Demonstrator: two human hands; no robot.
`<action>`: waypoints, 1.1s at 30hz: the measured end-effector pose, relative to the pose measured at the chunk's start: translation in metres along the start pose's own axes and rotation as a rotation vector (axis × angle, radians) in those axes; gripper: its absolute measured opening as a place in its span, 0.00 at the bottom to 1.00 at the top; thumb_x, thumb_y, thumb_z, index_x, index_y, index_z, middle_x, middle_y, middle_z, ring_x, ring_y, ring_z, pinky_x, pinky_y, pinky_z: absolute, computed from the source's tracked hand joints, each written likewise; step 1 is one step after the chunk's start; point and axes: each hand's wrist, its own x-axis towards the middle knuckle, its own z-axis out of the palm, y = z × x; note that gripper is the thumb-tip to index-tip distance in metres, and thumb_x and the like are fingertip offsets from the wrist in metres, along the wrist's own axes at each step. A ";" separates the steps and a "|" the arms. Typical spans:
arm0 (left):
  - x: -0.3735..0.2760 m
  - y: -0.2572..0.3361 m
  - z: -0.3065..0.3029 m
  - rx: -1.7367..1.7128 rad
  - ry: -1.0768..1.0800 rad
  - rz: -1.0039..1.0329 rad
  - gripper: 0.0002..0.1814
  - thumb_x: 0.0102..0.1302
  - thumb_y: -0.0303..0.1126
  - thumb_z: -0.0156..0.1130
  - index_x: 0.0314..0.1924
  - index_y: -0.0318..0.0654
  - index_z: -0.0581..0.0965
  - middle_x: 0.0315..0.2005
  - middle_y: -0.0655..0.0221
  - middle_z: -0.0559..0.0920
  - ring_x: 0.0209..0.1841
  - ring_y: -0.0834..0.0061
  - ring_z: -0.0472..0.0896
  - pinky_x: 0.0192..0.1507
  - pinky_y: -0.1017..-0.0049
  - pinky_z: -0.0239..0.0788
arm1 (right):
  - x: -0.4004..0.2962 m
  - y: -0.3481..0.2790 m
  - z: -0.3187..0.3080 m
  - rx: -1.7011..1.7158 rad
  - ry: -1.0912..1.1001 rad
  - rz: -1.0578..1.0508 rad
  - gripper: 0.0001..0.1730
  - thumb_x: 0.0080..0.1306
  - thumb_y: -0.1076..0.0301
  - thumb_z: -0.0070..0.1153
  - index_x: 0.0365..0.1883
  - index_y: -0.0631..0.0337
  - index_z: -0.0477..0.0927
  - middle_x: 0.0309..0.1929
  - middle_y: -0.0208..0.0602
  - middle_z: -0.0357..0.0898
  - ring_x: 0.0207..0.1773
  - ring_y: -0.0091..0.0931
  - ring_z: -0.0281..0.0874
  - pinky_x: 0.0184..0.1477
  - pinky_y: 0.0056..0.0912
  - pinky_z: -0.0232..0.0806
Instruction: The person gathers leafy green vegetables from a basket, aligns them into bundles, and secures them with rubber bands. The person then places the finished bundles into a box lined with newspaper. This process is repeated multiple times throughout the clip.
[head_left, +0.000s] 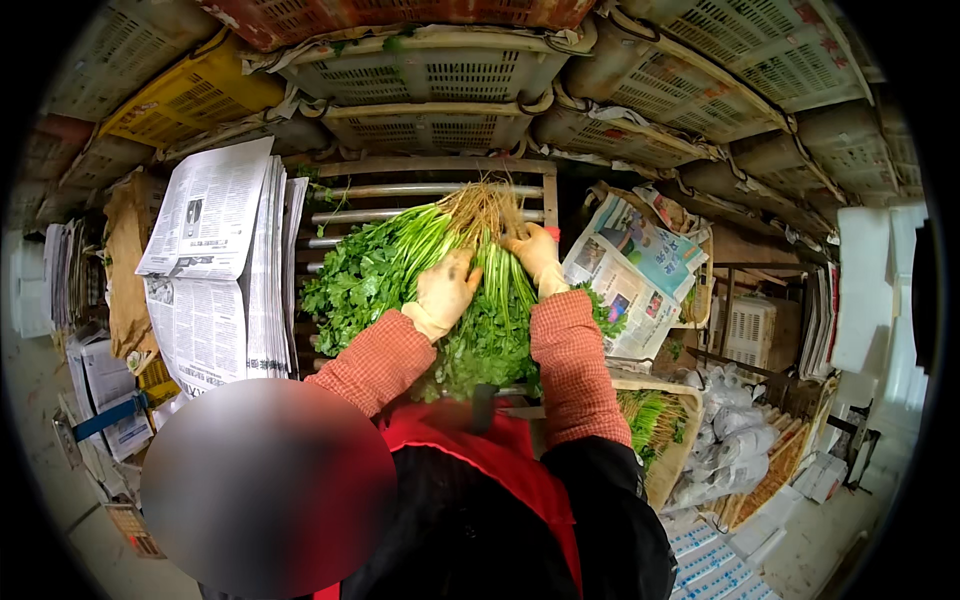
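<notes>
A large heap of leafy coriander-like greens (356, 274) lies on a slatted rack (361, 216), its pale roots (480, 206) pointing away from me. My left hand (444, 294), in a cream rubber glove, is curled into the stems left of the middle; its fingertips are partly hidden among them. With the same kind of glove on, my right hand (536, 259) grips stems on the right side, just below the roots. Between the two hands a bunch of stems (495, 277) runs down towards my red apron (465, 439).
A thick stack of newspapers (202, 300) stands left of the greens. To the right, newspaper (622, 277) covers a crate. Nearer me, another crate (681, 450) holds rooted greens (649, 420). Stacked plastic crates (420, 75) wall the far side. White plastic bags (731, 442) lie at right.
</notes>
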 end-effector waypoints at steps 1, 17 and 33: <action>0.003 0.001 -0.005 0.050 -0.021 -0.023 0.17 0.59 0.41 0.64 0.40 0.35 0.77 0.31 0.62 0.83 0.25 0.68 0.82 0.27 0.72 0.75 | 0.003 -0.002 0.008 -0.005 -0.069 -0.009 0.28 0.55 0.57 0.63 0.51 0.63 0.76 0.44 0.46 0.81 0.45 0.33 0.79 0.50 0.32 0.68; -0.014 0.011 0.003 0.032 -0.239 -0.010 0.15 0.60 0.40 0.61 0.39 0.37 0.72 0.31 0.60 0.79 0.25 0.64 0.80 0.25 0.69 0.72 | 0.022 -0.007 -0.017 0.143 -0.629 0.014 0.29 0.56 0.57 0.66 0.50 0.68 0.77 0.45 0.40 0.80 0.44 0.28 0.77 0.52 0.31 0.66; 0.026 0.001 -0.012 0.209 -0.524 -0.101 0.22 0.62 0.52 0.58 0.32 0.36 0.75 0.16 0.67 0.78 0.15 0.75 0.75 0.18 0.73 0.70 | -0.020 0.032 -0.011 0.225 -0.073 -0.034 0.30 0.52 0.70 0.64 0.53 0.69 0.72 0.45 0.43 0.80 0.46 0.32 0.77 0.52 0.30 0.67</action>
